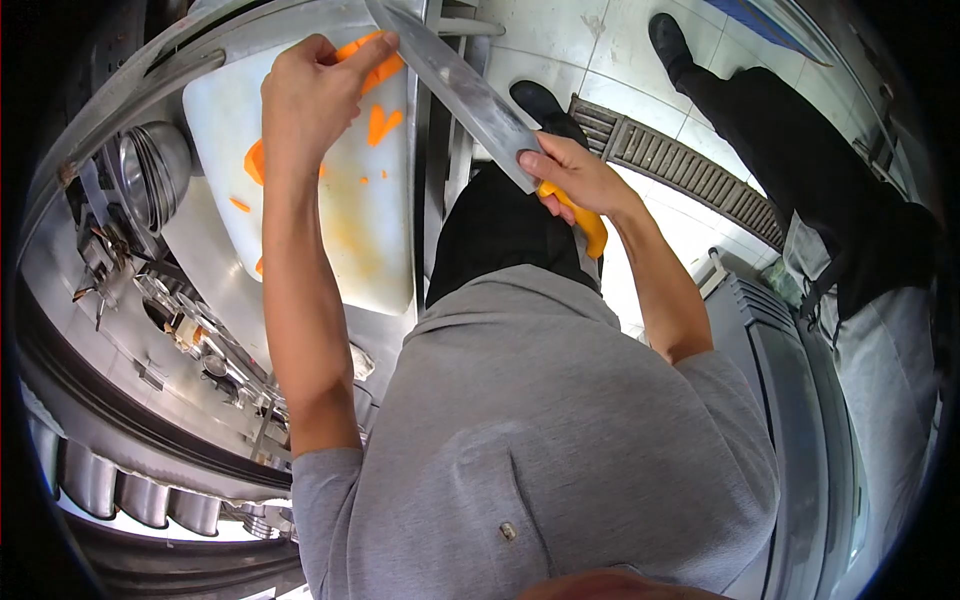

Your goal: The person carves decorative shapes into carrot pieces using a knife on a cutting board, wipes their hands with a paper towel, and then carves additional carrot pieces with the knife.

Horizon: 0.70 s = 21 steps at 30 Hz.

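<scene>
My left hand [315,95] is closed in a pinch on an orange vegetable piece [376,68], held over the far end of a white cutting board [225,130]. The kind of vegetable is not certain; it looks like carrot. A forked orange piece [383,125] and small scraps lie on the board, and another piece [254,160] is partly covered by my left forearm. In my right hand [575,180] is a large kitchen knife [455,85], my fingers round its yellow handle and the thumb against the blade. The blade slants toward my left hand, its tip near the orange piece.
Left of the board stands a stack of metal bowls [155,175]. Metal containers [140,495] line the lower left. Another person in black trousers [800,150] stands at the right, near a floor grate [690,172]. A grey appliance [800,390] is behind my right arm.
</scene>
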Each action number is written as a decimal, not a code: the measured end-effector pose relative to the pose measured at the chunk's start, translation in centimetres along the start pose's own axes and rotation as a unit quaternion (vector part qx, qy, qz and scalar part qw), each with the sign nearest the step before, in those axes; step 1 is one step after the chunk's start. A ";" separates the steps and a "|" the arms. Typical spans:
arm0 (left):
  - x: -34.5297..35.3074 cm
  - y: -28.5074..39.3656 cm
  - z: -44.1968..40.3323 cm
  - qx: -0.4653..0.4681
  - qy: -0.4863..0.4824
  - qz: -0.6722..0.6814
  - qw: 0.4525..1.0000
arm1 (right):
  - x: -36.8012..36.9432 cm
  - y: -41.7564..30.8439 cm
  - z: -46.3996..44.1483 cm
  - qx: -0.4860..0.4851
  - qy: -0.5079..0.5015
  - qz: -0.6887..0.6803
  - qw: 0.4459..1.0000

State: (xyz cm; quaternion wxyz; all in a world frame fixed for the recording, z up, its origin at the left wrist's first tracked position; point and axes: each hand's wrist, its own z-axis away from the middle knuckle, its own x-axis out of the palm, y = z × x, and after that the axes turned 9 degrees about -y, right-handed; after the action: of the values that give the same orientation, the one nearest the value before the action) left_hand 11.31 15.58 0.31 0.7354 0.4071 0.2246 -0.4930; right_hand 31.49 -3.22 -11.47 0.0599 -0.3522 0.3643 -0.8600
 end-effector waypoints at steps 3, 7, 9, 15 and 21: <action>-0.1 -0.4 -0.3 0.000 -0.008 -0.003 1.000 | 0.1 0.1 -0.1 0.003 0.008 0.011 1.000; -0.2 -0.5 -0.5 0.001 -0.011 -0.009 1.000 | 0.1 -0.1 -0.5 0.001 0.015 0.029 0.999; -0.2 -0.3 -0.5 -0.004 -0.011 -0.012 1.000 | 0.1 -0.1 -0.7 0.000 0.015 0.029 0.999; -0.3 -0.7 -0.9 0.001 -0.018 -0.009 1.000 | 0.3 -0.6 -0.9 -0.010 0.008 0.029 0.999; -0.5 -1.2 -0.8 0.001 -0.017 -0.002 1.000 | 1.6 -2.0 -1.0 0.013 0.045 0.059 0.997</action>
State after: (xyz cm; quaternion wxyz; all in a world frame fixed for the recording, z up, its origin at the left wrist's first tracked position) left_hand 10.12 16.24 -0.24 0.7378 0.3991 0.2123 -0.5013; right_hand 29.94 -1.80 -9.68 0.0990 -0.2904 0.3752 -0.8747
